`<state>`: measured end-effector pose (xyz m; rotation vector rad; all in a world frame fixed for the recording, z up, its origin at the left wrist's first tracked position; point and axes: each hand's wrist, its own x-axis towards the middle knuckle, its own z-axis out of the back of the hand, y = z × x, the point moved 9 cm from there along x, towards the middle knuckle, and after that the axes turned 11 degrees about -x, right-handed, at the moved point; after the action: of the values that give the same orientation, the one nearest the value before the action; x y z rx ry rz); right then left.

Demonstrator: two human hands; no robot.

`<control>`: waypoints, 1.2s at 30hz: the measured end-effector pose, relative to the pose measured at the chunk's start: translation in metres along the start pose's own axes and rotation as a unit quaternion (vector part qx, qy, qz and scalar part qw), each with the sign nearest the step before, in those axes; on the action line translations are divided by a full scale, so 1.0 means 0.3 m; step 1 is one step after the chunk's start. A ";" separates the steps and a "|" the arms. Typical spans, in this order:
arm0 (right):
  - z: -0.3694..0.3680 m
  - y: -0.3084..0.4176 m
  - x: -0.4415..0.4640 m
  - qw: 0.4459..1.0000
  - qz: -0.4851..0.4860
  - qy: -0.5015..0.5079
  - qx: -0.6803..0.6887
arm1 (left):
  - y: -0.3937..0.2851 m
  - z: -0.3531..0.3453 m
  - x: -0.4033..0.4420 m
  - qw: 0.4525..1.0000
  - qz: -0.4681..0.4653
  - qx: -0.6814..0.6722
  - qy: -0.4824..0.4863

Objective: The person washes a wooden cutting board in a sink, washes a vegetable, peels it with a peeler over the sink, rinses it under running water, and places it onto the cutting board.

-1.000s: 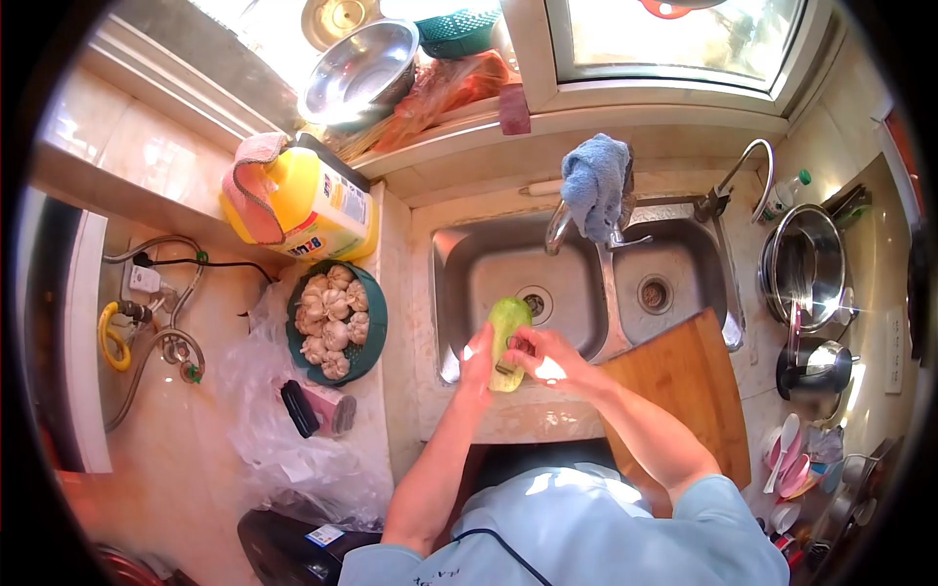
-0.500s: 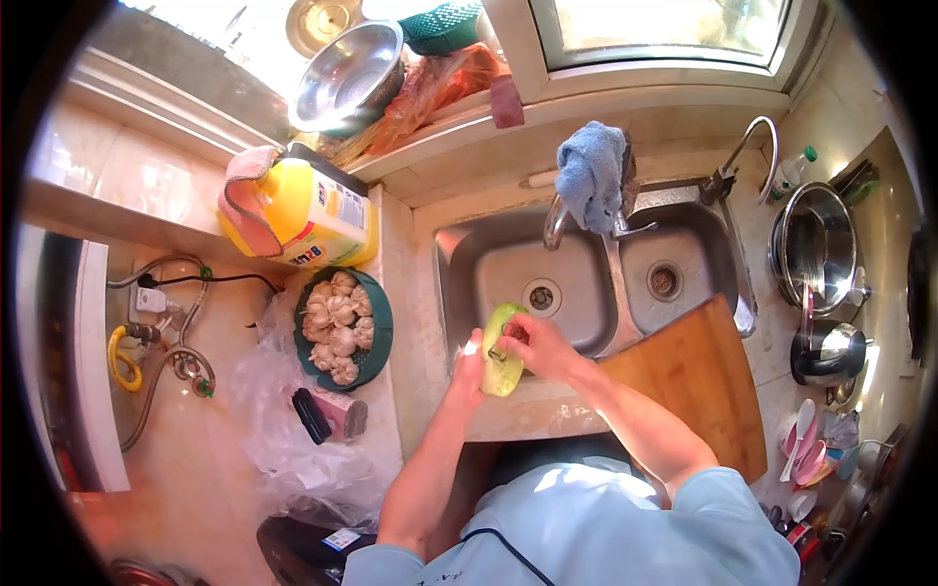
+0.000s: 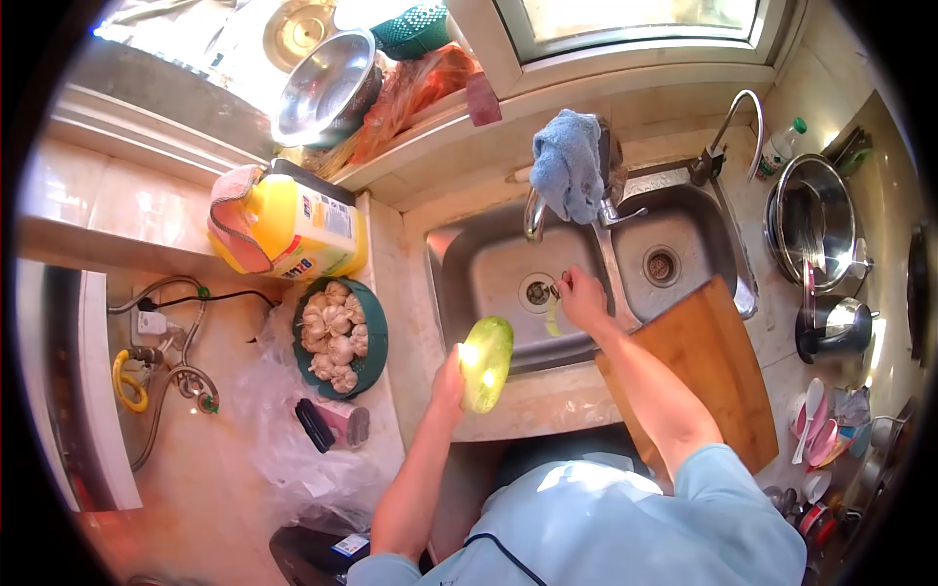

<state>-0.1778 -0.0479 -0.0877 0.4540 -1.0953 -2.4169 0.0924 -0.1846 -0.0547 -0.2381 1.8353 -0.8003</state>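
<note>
My left hand (image 3: 448,383) is wrapped round a pale green squash (image 3: 488,363), held tilted over the front edge of the sink. Light patches shine on the squash's surface. Over the left basin (image 3: 474,264), my right hand (image 3: 583,299) is closed on what looks like a small peeler (image 3: 556,290), mostly hidden by the fingers. A thin green strip of peel (image 3: 553,318) hangs just below it. The right hand is apart from the squash.
A wooden cutting board (image 3: 699,366) overlaps the sink's right front. Left of the sink are a green basket (image 3: 375,354) of garlic (image 3: 337,330) and a yellow jug (image 3: 293,230). A blue cloth (image 3: 567,166) drapes the faucet (image 3: 533,217). Steel bowls (image 3: 816,220) stand at right.
My right hand has moved off the squash, up and right over the basin, with a strip of peel now hanging there. My left hand has shifted slightly left and down with the squash.
</note>
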 end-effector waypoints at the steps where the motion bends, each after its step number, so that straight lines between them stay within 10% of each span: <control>1: 0.036 0.029 -0.001 0.996 0.024 -0.007 -0.085 | -0.031 -0.030 -0.035 1.000 0.002 -0.004 -0.006; 4: 0.036 0.139 -0.035 0.998 0.052 0.013 0.044 | -0.037 -0.060 -0.037 0.999 0.012 -0.040 0.016; 8: -0.081 0.401 -0.274 0.885 -0.028 0.366 0.287 | -0.030 -0.108 0.001 0.995 0.022 -0.022 0.090; 14: -0.091 0.379 -0.210 0.955 0.123 0.221 0.153 | -0.003 -0.088 0.033 0.997 0.006 0.048 0.053; 22: -0.062 0.488 -0.272 0.890 0.161 0.330 0.271 | -0.009 -0.029 0.021 0.999 -0.021 0.036 0.001; 36: -0.115 0.195 -0.046 0.943 -0.007 0.253 0.218 | -0.055 -0.057 0.009 0.994 -0.032 0.097 0.048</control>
<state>-0.1349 -0.0964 -0.0630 1.1533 -1.3664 -1.8831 0.0727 -0.1912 -0.0430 -0.1361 1.8316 -1.0453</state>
